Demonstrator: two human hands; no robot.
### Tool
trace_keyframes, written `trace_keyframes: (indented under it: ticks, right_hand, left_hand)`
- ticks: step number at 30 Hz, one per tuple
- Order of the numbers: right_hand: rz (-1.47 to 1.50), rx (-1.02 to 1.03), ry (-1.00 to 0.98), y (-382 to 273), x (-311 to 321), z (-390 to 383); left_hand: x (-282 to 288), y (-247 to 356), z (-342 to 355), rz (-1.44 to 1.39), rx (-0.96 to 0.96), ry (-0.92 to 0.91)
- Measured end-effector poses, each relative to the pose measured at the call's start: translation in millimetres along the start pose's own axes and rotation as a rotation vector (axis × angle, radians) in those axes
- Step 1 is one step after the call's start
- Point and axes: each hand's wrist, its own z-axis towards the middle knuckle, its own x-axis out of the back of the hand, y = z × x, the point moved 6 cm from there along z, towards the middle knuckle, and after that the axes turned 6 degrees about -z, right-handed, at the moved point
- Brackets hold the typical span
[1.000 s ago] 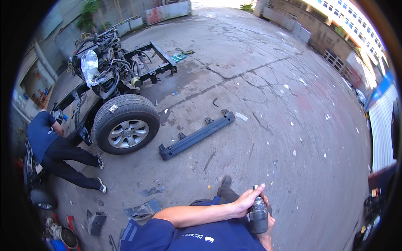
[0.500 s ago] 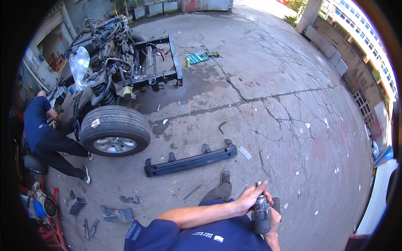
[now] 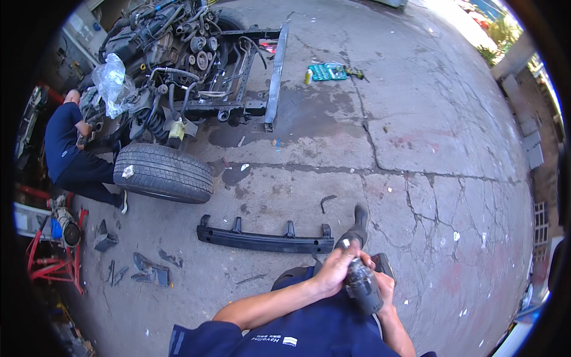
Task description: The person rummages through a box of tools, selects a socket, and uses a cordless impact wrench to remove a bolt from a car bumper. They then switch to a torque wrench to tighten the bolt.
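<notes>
Power tool (image 3: pixel 364 290) sits gripped in curled fingers (image 3: pixel 367 260).

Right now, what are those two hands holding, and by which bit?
A dark power tool: the left hand holds its front end; the right hand seems to grip its handle, which is mostly hidden.

A bare chassis (image 3: pixel 276 77) and exposed engine (image 3: pixel 163 47) suggest an outdoor repair yard (image 3: pixel 443 122).

Daylight, soft, over concrete ground (image 3: pixel 458 113); glare, upper right; fisheye bend, black rim; lower-left edge dim, apparently blurred.
</notes>
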Motion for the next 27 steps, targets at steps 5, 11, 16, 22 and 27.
trace_keyframes:
  ticks: [5, 11, 16, 22, 27]
  right_hand:
    - [0.179, 0.185, -0.222, 103.6, -18.5, 175.4]
    - [0.251, 0.211, -0.538, 207.0, -16.2, 397.4]
    - [0.269, 0.352, -0.586, 247.0, -22.8, 516.4]
    - [0.270, 0.484, -0.688, 296.8, -90.0, 603.2]
    - [0.134, 0.513, -0.669, 416.4, -233.6, 664.0]
  left_hand:
    - [34.6, 72.6, 139.5, -0.177, -0.297, 0.160]
    - [31.0, 164.7, 304.1, -0.411, -0.528, 0.338]
    - [37.8, 219.7, 380.1, -0.347, -0.560, 0.453]
    - [127.1, 277.3, 439.0, -0.431, -0.746, 0.711]
    - [292.5, 318.3, 484.3, -0.208, -0.880, 0.805]
